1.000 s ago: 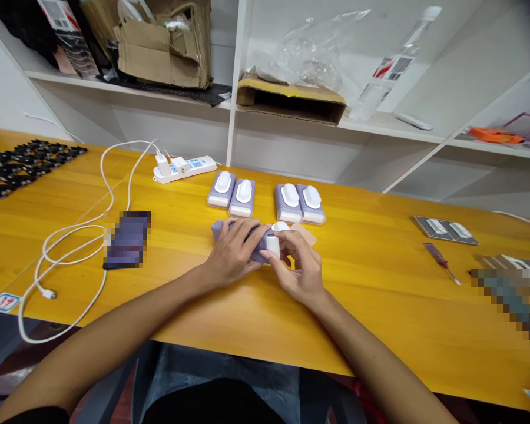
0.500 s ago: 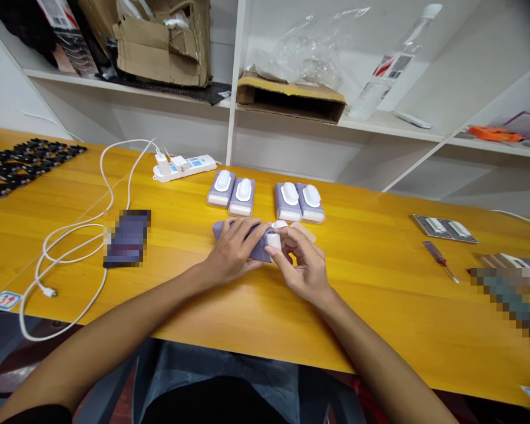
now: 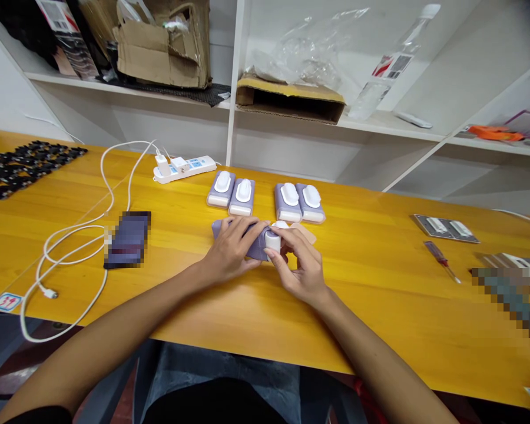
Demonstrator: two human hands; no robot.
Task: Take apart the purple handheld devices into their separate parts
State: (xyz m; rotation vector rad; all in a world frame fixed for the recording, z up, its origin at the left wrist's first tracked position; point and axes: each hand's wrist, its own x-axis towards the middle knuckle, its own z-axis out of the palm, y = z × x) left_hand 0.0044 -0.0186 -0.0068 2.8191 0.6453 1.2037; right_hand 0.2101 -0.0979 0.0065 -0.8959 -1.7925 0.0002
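Just above the table, or resting on it, lies a purple block-shaped device with a white end [image 3: 272,240]; I cannot tell whether it touches the wood. My left hand [image 3: 234,250] wraps over its purple body. At the right, my right hand [image 3: 304,262] pinches the white end between thumb and fingers. Behind my right fingers a white rounded piece [image 3: 280,225] and a flat beige piece [image 3: 305,231] partly show. Beyond my hands lie two pairs of similar purple devices, a left pair [image 3: 241,201] and a right pair [image 3: 288,206], each with a white oval part on top.
A white power strip [image 3: 189,170] with plugs and a looping white cable [image 3: 65,228] lies to the left, near a blurred phone [image 3: 128,238]. Black small parts [image 3: 26,165] cover the far left. On the right are a screwdriver [image 3: 441,262] and a grey plate [image 3: 445,228].
The white end of the held device has turned slightly and shows more of its face. My right fingers have shifted a little on it; the left hand keeps its hold.
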